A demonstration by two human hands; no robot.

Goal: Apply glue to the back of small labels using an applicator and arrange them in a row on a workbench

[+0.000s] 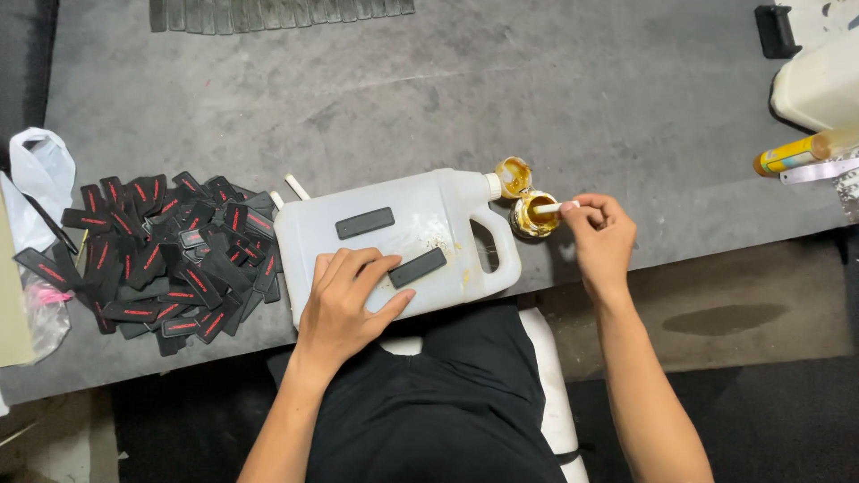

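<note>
A white plastic jug [420, 215] lies on its side at the table's near edge, over my lap. Two black rectangular strips rest on it: one [365, 223] toward the far side, one [418, 267] nearer me. My left hand [344, 300] lies flat on the jug, fingertips touching the nearer strip. My right hand [601, 234] pinches a thin white stick [548, 207] whose tip dips into a small round tin of yellow glue [534, 215]. The tin's glue-smeared lid [513, 175] sits just behind it, by the jug's cap.
A heap of several black strips with red marks [161, 255] lies left of the jug. White plastic bags [36, 179] sit at the far left. A yellow tube [792, 156] and a white container [819, 85] are at the right. The grey table's near edge [716, 228] runs by my right hand.
</note>
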